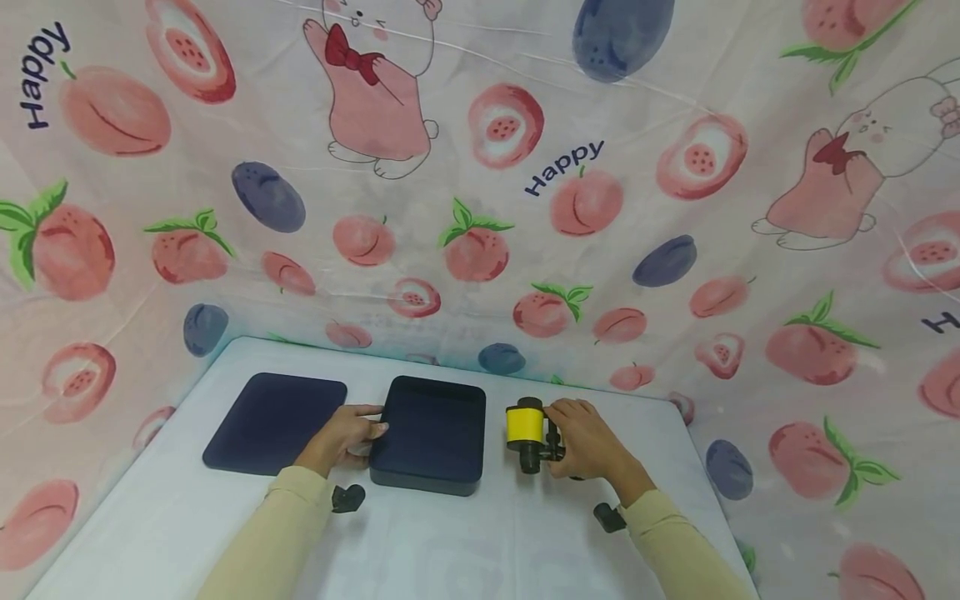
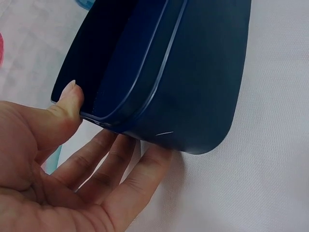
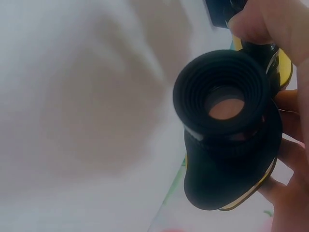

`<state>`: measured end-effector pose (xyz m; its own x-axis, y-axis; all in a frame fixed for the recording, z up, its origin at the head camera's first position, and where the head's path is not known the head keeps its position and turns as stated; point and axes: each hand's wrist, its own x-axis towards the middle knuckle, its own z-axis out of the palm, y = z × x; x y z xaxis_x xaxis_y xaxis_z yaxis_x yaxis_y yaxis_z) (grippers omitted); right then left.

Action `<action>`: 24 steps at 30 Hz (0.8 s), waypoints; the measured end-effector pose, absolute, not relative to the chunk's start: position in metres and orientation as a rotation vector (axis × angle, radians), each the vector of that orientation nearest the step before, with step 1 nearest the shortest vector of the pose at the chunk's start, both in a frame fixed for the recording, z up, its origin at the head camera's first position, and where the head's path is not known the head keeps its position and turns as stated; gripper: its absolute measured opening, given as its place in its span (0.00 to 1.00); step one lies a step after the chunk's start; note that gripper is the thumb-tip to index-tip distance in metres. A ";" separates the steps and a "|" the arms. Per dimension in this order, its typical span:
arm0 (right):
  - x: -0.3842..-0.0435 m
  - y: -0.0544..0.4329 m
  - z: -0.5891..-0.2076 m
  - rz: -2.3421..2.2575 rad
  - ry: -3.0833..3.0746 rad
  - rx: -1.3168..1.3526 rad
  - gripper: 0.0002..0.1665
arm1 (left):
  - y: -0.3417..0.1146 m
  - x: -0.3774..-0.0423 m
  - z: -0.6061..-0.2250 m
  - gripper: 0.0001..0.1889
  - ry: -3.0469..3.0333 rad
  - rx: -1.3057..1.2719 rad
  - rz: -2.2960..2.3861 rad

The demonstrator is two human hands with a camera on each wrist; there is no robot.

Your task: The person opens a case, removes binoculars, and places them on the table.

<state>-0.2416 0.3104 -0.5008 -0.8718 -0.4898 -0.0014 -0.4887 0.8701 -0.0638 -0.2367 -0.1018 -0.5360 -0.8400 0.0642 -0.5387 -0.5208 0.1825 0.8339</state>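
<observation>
A dark blue open box (image 1: pixel 429 429) is on the white table in the head view. My left hand (image 1: pixel 347 435) grips its left side, with the thumb (image 2: pixel 70 104) over the rim and the other fingers against the outer wall. To the right of the box, my right hand (image 1: pixel 588 437) holds yellow and black binoculars (image 1: pixel 525 427) by the middle and far barrel. The right wrist view shows a black eyepiece (image 3: pixel 222 96) close up, with fingers wrapped behind the body. Much of the far barrel is hidden by the right hand.
A flat dark blue lid (image 1: pixel 273 422) lies on the table (image 1: pixel 420 542) left of the box. Behind the table and at its sides hangs a fruit-and-rabbit printed cloth (image 1: pixel 420 217). Small black wrist cameras (image 1: pixel 348 498) sit by both cuffs.
</observation>
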 end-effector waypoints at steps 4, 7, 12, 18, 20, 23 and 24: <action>-0.242 0.311 -0.503 -0.097 3.020 -0.794 0.53 | -0.102 -0.237 -0.536 0.31 2.004 -0.428 1.710; -0.242 0.311 -0.504 -0.106 3.012 -0.780 0.53 | -0.101 -0.238 -0.536 0.31 2.003 -0.428 1.712; -0.242 0.309 -0.506 -0.135 2.996 -0.750 0.53 | -0.102 -0.237 -0.537 0.31 1.995 -0.434 1.711; -0.243 0.309 -0.511 -0.119 2.995 -0.747 0.53 | -0.102 -0.237 -0.537 0.31 1.998 -0.430 1.708; -0.244 0.310 -0.513 -0.112 2.999 -0.756 0.54 | -0.102 -0.237 -0.537 0.31 1.999 -0.429 1.709; -0.244 0.310 -0.516 -0.093 3.006 -0.772 0.54 | -0.102 -0.237 -0.537 0.31 1.998 -0.429 1.712; -0.245 0.311 -0.516 -0.086 3.007 -0.775 0.54 | -0.102 -0.237 -0.537 0.31 1.999 -0.430 1.711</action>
